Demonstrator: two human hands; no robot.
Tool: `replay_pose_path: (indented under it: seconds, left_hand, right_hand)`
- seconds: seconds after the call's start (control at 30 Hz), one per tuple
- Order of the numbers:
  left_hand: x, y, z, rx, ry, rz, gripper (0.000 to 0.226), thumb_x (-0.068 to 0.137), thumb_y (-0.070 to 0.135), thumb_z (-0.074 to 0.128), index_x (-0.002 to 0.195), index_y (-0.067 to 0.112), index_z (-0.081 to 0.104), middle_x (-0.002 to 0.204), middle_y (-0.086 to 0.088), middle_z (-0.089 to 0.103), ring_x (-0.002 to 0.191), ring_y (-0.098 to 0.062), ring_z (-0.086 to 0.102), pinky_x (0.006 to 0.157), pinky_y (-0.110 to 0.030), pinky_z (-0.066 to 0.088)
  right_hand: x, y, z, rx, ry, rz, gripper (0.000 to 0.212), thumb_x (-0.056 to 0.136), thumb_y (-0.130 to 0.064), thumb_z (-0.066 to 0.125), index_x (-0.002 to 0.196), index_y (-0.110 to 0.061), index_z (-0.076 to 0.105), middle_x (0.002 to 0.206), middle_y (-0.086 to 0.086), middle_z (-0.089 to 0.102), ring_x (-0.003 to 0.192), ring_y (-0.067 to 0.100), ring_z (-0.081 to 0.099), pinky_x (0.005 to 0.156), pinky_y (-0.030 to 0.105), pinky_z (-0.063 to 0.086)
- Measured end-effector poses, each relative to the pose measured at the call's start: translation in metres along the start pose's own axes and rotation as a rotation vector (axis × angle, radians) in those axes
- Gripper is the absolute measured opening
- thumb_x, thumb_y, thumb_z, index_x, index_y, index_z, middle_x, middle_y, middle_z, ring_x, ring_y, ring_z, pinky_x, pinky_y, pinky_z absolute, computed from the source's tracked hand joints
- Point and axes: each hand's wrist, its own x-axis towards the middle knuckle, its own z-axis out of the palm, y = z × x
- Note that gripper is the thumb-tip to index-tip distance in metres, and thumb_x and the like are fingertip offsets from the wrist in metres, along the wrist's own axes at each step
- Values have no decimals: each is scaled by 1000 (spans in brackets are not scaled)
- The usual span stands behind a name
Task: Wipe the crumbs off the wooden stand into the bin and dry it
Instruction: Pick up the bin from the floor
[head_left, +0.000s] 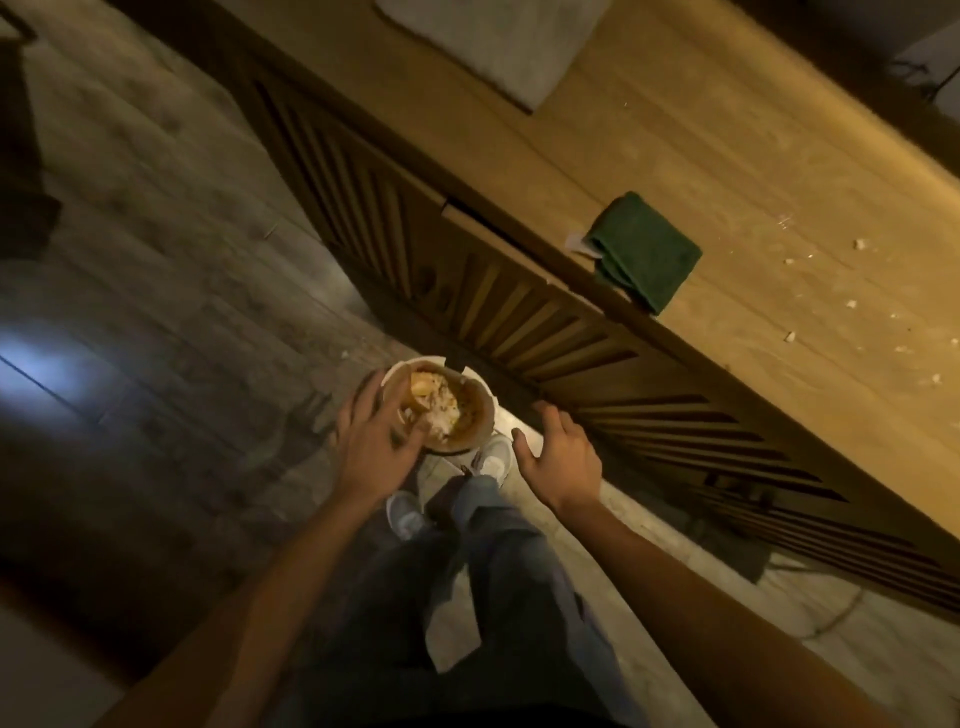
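Head view, looking steeply down; frame tilted and somewhat motion-blurred

Wooden stand (753, 171): long light-coloured top running diagonally from upper centre to the right edge, with a dark slatted front facing the person. Pale crumbs (860, 242) lie scattered over the right part of the top. A folded green cloth (644, 252) sits at the front edge of the top, one corner overhanging slightly; a small white scrap (577, 243) shows beside its left side. A grey mat (493, 41) lies on the top further along, near the upper edge of frame

Bin (441, 405): round, white-rimmed, on the floor just in front of the slatted front, between the hands and ahead of the person's shoes. Holds food scraps, yellowish and white; detail unclear

Left hand (371, 436): fingers spread and straight, over the left rim of the bin; contact with the rim cannot be told through the blur. Holds nothing

Right hand (558, 457): fingers relaxed and extended, just right of the bin, close to the slatted front, holding nothing. Hands are apart, bin between them

Floor (156, 291): dark wood planks, bright reflection at left
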Motion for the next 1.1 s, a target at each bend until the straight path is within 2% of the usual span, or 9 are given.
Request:
replay_pose_path:
  seconds: [0.27, 0.43, 0.5, 0.57, 0.67, 0.73, 0.9, 1.0, 1.1]
  left_hand:
    - [-2, -86, 99, -171, -45, -250, 67, 94, 47, 55, 154, 33, 28, 165, 4, 20, 152, -23, 10, 117, -51, 24]
    - [35, -133, 187, -403, 14, -453, 62, 88, 39, 64, 145, 20, 44, 151, -8, 42, 139, -30, 36, 109, -47, 34]
    - [54, -151, 222, -488, 32, -515, 46, 87, 33, 68, 129, 19, 57, 133, -8, 56, 123, -23, 53, 101, -35, 41]
    - [71, -168, 251, -641, 78, -616, 13, 87, 30, 70, 96, 34, 61, 100, 16, 66, 88, 7, 61, 80, -12, 43]
    - [97, -184, 284, -855, 98, -719, 19, 83, 27, 73, 76, 39, 59, 65, 38, 62, 62, 25, 55, 52, -7, 41]
    - [108, -188, 300, -940, 98, -764, 12, 79, 31, 76, 83, 38, 66, 70, 28, 67, 67, 12, 62, 59, -13, 39]
    - [125, -191, 327, -1065, 92, -799, 51, 76, 32, 82, 122, 23, 61, 97, 10, 65, 85, -3, 63, 62, -16, 48]
    - [133, -186, 335, -1184, 131, -848, 34, 80, 22, 81, 108, 21, 62, 100, -2, 69, 87, -14, 68, 64, -26, 55]
    - [142, -178, 336, -1241, 173, -905, 26, 79, 15, 81, 90, 26, 60, 91, -4, 70, 81, -18, 71, 66, -28, 60]
  right_hand:
    - [38, 32, 79, -11, -112, -16, 47, 97, -47, 55, 138, -28, 43, 131, 5, 64, 112, 29, 64, 85, 46, 58]
    - [85, 73, 154, 34, -242, 79, 38, 96, -36, 61, 132, -23, 55, 124, 5, 71, 111, 32, 67, 91, 47, 56]
    - [104, 85, 183, 115, -344, 215, 30, 95, -30, 64, 124, -23, 62, 120, 9, 72, 111, 33, 66, 92, 46, 56]
    - [120, 89, 207, 305, -404, 431, 17, 94, -25, 68, 111, -27, 64, 113, 12, 72, 99, 27, 70, 78, 42, 62]
    - [140, 93, 237, 532, -414, 592, 21, 94, -19, 70, 114, -21, 64, 109, 9, 71, 87, 20, 71, 66, 34, 63]
    - [147, 95, 253, 672, -423, 638, 27, 96, -17, 68, 122, -13, 62, 103, 7, 69, 81, 18, 69, 61, 29, 62]
    - [156, 98, 282, 799, -371, 680, 31, 97, -16, 66, 125, -7, 56, 100, 9, 67, 85, 21, 70, 67, 28, 62]
    - [159, 101, 291, 845, -336, 728, 34, 98, -13, 66, 127, -10, 48, 103, 11, 66, 87, 21, 70, 66, 28, 62]
    - [162, 103, 293, 869, -484, 711, 34, 103, -12, 57, 134, -14, 46, 111, 10, 65, 92, 22, 71, 65, 30, 62]
